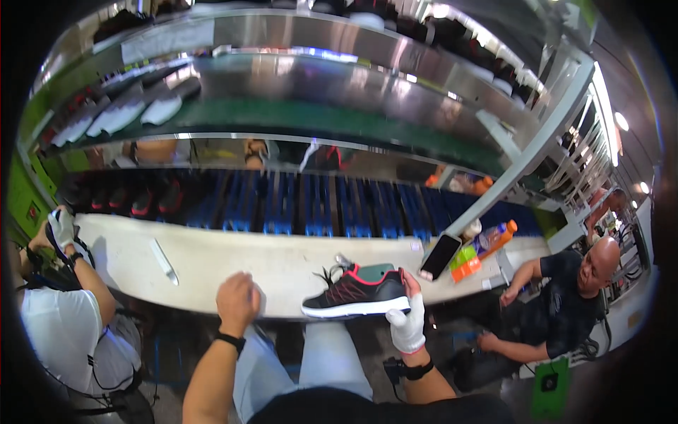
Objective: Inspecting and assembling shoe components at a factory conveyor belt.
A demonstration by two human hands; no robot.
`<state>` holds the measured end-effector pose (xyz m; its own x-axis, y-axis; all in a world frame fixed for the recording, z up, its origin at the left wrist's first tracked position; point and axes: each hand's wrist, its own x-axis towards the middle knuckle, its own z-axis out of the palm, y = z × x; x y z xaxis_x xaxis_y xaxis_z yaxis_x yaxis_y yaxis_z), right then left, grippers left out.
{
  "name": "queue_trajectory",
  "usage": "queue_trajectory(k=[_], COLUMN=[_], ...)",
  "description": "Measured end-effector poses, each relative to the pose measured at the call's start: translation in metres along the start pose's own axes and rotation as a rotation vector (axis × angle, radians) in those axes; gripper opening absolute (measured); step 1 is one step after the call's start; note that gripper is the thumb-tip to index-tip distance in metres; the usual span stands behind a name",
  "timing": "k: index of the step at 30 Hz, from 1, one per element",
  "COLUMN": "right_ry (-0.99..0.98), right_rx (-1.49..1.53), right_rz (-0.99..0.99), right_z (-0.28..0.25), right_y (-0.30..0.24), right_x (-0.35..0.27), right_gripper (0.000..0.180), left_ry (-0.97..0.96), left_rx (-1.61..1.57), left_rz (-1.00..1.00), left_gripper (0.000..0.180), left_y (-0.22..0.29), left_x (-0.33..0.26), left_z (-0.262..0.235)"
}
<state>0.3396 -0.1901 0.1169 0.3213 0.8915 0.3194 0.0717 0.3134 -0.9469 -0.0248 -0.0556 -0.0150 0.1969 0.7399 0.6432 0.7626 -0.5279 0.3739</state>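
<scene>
A black sneaker (360, 292) with red trim, a white sole and loose dark laces is held up at the near edge of the white worktop (205, 240), its toe to the left. My right hand (408, 321), in a white glove with bare fingers showing, grips it at the heel. To the left, apart from the shoe, my bare left hand (239, 302) is curled over the worktop edge; whatever its fingers may hold is hidden. Just behind the sneaker lies a green, rounded piece (374, 271) with a small metal object (343, 260) beside it.
A white stick-like tool (164, 261) lies on the worktop's left. At right are a phone (441, 256), orange-capped bottles (498, 240) and a green-orange box (465, 263). Behind runs a blue-slatted conveyor (318, 205) carrying shoes (145, 198). Co-workers sit left (67, 332) and right (565, 311).
</scene>
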Motion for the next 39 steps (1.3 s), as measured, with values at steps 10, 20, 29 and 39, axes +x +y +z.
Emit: queue_trajectory(k=[10, 20, 29, 39], right_ry=[0.325, 0.487, 0.482, 0.361], right_rx=[-0.131, -0.703, -1.187, -1.479], right_rz=[-0.466, -1.494, -0.737, -0.291], right_z=[-0.004, -0.013, -0.043, -0.041], right_y=[-0.033, -0.211, -0.170, -0.203], right_x=[0.086, 0.327, 0.494, 0.487], right_gripper=[0.079, 0.089, 0.114, 0.141], left_ry=[0.041, 0.022, -0.006, -0.071], left_rx=[-0.011, 0.024, 0.027, 0.015], left_rz=[0.051, 0.064, 0.059, 0.049], left_gripper=[0.021, 0.023, 0.021, 0.024], left_y=[0.001, -0.006, 0.000, 0.005], left_x=[0.014, 0.008, 0.012, 0.018], left_z=[-0.003, -0.003, -0.010, -0.014])
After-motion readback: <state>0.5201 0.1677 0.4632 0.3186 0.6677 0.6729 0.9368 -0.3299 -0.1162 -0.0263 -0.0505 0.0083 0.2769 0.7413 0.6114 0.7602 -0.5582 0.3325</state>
